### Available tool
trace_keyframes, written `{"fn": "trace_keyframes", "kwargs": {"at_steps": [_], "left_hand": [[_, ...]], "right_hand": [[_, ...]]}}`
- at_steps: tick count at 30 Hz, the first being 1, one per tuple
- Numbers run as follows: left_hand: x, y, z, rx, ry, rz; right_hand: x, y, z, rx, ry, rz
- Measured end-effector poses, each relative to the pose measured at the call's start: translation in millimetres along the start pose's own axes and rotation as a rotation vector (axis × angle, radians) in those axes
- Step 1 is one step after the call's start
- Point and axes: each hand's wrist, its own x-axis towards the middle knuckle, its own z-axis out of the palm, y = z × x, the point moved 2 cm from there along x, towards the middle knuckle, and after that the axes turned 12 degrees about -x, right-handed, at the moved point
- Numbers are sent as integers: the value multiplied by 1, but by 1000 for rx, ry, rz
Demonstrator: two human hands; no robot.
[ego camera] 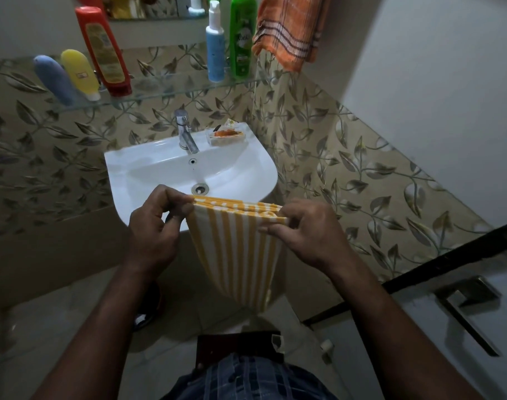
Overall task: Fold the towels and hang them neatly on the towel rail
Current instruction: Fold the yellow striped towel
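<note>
A yellow-and-white striped towel (238,249) is held in mid-air just in front of the white sink (116,168). Its top edge is gathered into several layers and its length hangs down towards the floor. The edge is gripped at both ends. One corner is held between the thumb and curled fingers of the left hand (154,223), and the other is pinched by the fingertips of the right hand (301,232). Both forearms are extended forward from the bottom of the view, and the layered edge is stretched between the two hands.

The folding step is judged to be in hand and close to done, as the layers appear stacked and roughly squared. The next move is expected to call for the layers to be kept aligned while the towel is lifted up and to the right. There an orange checked towel (289,30) is seen hanging by the wall. The rail itself is not shown, so its exact place cannot be told.

A chrome tap (186,134) and a soap dish (227,135) are seen on the sink's back ledge. Above them, a glass shelf (174,85) is lined with bottles, among them a red bottle (105,50) and a green bottle (240,36). A door handle (465,313) is visible at the right.
</note>
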Motion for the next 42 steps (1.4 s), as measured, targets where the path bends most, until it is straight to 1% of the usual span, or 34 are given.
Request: {"fn": "trace_keyframes", "kwargs": {"at_steps": [4,7,9,11,13,16,18,21,23,27,29,30,31,33,34,36,39,40,42], "left_hand": [[3,4,5,51,-16,37],[7,2,5,22,0,20],[10,1,2,-19,14,-1],[13,0,-1,-26,17,-9],[14,0,-4,-6,11,-10],[15,-1,-5,11,17,-17],[13,-3,-5,30,18,-23],[15,-5,-7,5,31,-79],[16,-1,-6,-81,23,-106],[24,12,-4,-264,-21,-125],[29,18,-3,-440,-69,-135],[31,17,-2,-508,-116,-174],[30,14,1,-524,-176,-250],[21,1,11,-473,-314,-404],[14,-6,17,-436,-347,-454],[5,-17,25,-447,-274,-479],[2,-15,29,-527,-132,-462],[3,-12,30,-545,-118,-452],[9,-1,34,-576,-118,-449]], "right_hand": [[-5,9,12,56,-36,51],[-6,9,14,247,-84,100],[-7,8,13,383,-102,100],[-7,7,10,426,-72,70],[-7,6,7,385,-30,31],[-5,4,2,222,61,-81],[-5,2,0,175,119,-135],[-6,-4,-3,205,154,-182],[-6,-9,-5,265,173,-188],[-2,-9,-10,371,208,-98],[0,-9,-16,434,227,-47],[2,-9,-20,458,236,-28],[5,-9,-24,473,237,-17],[9,-8,-30,484,230,-19],[10,-7,-32,485,224,-27],[11,-5,-36,478,219,-24],[13,-7,-53,463,214,49],[15,-8,-60,499,221,67],[24,-4,-70,712,250,85]]}}
